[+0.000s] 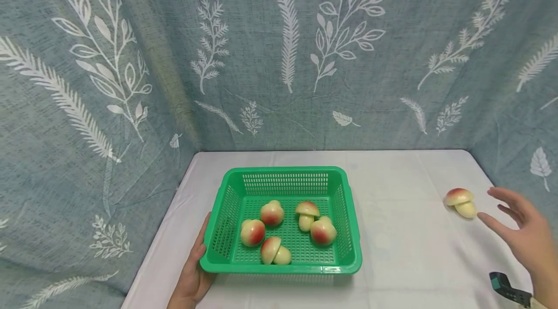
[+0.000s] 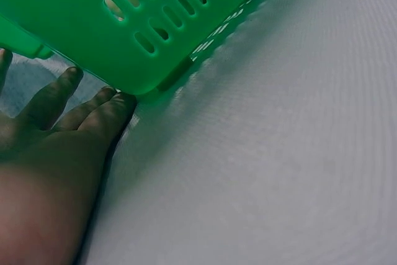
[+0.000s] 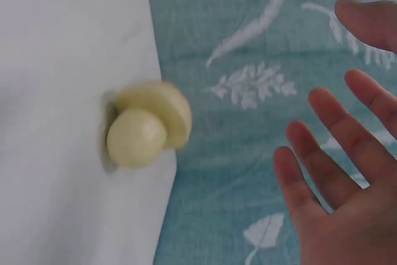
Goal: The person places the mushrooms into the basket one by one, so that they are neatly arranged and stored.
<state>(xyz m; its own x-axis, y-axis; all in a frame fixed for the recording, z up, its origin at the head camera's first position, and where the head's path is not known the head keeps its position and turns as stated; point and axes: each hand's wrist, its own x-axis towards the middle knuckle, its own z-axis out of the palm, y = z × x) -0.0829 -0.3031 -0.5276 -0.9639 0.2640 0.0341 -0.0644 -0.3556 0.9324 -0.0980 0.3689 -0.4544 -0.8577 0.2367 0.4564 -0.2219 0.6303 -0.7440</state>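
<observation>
In the head view a green plastic basket (image 1: 283, 269) holds several toy mushrooms (image 1: 271, 213) with red-and-cream caps. My left hand (image 1: 194, 270) rests against the basket's left side near its front corner. The left wrist view shows that hand's fingers (image 2: 46, 100) extended along the basket wall (image 2: 93, 35). Farther right, a single toy mushroom (image 1: 460, 197) lies on its side on the white table. Beside it my right hand (image 1: 525, 229) hovers with thumb and fingers spread, holding nothing. In the right wrist view a gap separates the mushroom (image 3: 149, 125) from the hand (image 3: 353, 197).
A white cloth (image 1: 405, 231) covers the table. Blue-green curtains (image 1: 261, 57) with white leaf prints stand behind the table and along both sides. A dark band (image 1: 507, 292) is around my right wrist.
</observation>
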